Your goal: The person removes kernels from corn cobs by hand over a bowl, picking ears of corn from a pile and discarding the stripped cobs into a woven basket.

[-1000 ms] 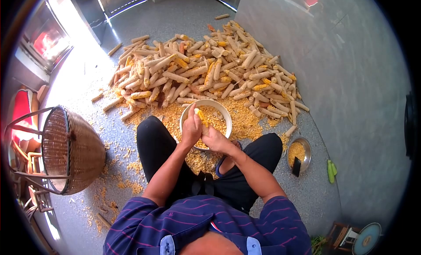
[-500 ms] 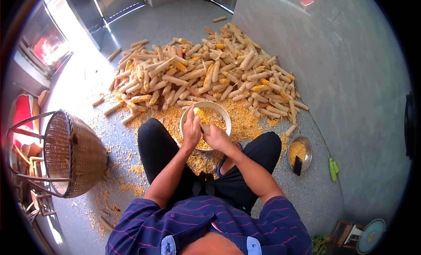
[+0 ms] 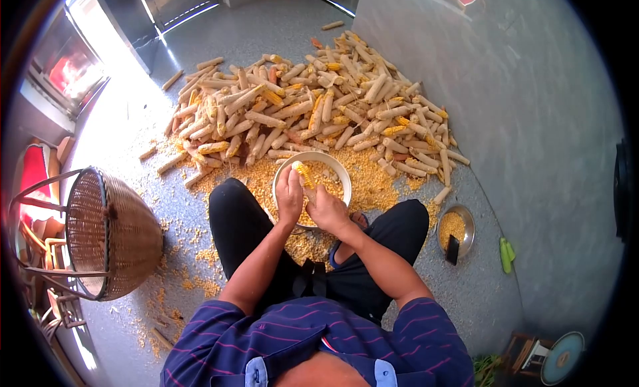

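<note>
A partly shelled corn cob (image 3: pixel 304 175), with yellow kernels at its upper end, is between my two hands over a round pale basin (image 3: pixel 347 187). My left hand (image 3: pixel 289 195) is closed around the cob's left side. Around the cob's lower end my right hand (image 3: pixel 326 209) is wrapped. Loose kernels (image 3: pixel 328 177) lie inside the basin, which stands between my knees. Many more kernels (image 3: pixel 373 185) are spread on the floor around it. Parts of the cob are hidden by my fingers.
Beyond the basin lies a large heap of cobs (image 3: pixel 286 111). A wicker basket (image 3: pixel 126 234) stands at the left. At the right are a metal bowl (image 3: pixel 470 234) with kernels and a dark object (image 3: pixel 452 250), green pods (image 3: pixel 506 255) and a grey wall (image 3: pixel 532 121).
My hands have shifted slightly against each other around the cob, which sits at a slightly different angle. Both still hold it over the basin.
</note>
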Available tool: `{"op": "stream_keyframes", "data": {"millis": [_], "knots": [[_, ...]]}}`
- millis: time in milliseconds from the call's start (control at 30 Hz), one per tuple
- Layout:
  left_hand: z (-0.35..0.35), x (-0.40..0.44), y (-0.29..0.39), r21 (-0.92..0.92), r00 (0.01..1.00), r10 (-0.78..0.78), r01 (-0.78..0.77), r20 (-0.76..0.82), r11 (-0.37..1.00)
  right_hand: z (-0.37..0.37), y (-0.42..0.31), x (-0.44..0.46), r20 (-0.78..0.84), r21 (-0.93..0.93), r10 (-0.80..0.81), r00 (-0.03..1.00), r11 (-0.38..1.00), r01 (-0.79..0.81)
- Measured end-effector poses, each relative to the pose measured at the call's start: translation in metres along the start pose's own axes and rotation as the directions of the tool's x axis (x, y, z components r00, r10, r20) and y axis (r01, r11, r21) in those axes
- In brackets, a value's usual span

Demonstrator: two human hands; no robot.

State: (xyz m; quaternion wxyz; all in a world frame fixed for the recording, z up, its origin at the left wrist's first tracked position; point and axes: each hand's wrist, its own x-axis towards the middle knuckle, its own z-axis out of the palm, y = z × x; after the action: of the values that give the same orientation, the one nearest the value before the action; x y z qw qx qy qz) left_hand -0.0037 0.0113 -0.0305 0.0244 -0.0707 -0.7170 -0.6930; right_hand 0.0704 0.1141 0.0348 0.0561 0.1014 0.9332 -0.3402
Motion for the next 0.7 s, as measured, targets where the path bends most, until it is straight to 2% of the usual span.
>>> {"op": "stream_keyframes", "data": {"millis": [33,100,233,400,500,533,567,600,633,667,700], "knots": [[0.001,-0.003,0.020,0.001,1.000,-0.001,0.001,0.001,1.000,-0.002,-0.001,0.000,0.001,0.001,0.001,1.000,1.000,-0.001],[0.002,-0.012,0.056,0.439,0.994,-0.038,-0.009,0.099,0.898,-0.004,-0.003,0.003,0.042,-0.152,0.002,0.999,0.988,0.004],[0.001,-0.011,0.036,0.339,0.991,-0.040,-0.005,0.127,0.941,0.000,-0.001,0.000,0.034,-0.158,-0.048,0.998,0.986,0.053],[0.002,-0.012,0.030,0.338,0.979,-0.068,-0.001,0.193,0.941,0.013,0.026,0.008,0.046,0.105,-0.122,0.991,0.988,0.117],[0.001,-0.011,0.024,0.348,0.970,-0.084,-0.001,0.230,0.938,0.015,0.033,0.011,0.078,0.197,-0.100,0.992,0.977,0.083],[0.000,-0.010,0.021,0.321,0.968,-0.015,-0.069,0.251,0.945,-0.001,0.022,0.011,0.077,0.195,-0.101,0.992,0.977,0.085],[-0.001,-0.009,0.019,0.292,0.961,0.055,-0.137,0.271,0.946,-0.021,0.012,0.012,0.276,0.271,0.038,0.960,0.956,-0.116],[-0.002,-0.009,0.025,0.292,0.961,0.058,-0.139,0.270,0.946,-0.034,0.004,0.012,0.473,0.302,0.151,0.868,0.898,-0.321],[-0.002,-0.010,0.033,0.220,0.968,0.025,-0.082,0.251,0.972,-0.028,0.008,0.013,0.472,0.301,0.149,0.869,0.899,-0.318],[-0.002,-0.010,0.038,0.144,0.972,-0.008,-0.027,0.233,0.989,-0.015,0.017,0.014,0.277,0.255,0.071,0.958,0.956,-0.144],[-0.002,-0.008,0.038,0.144,0.973,-0.004,-0.030,0.229,0.989,-0.010,0.015,0.012,0.079,0.172,-0.036,0.996,0.985,0.022]]}}
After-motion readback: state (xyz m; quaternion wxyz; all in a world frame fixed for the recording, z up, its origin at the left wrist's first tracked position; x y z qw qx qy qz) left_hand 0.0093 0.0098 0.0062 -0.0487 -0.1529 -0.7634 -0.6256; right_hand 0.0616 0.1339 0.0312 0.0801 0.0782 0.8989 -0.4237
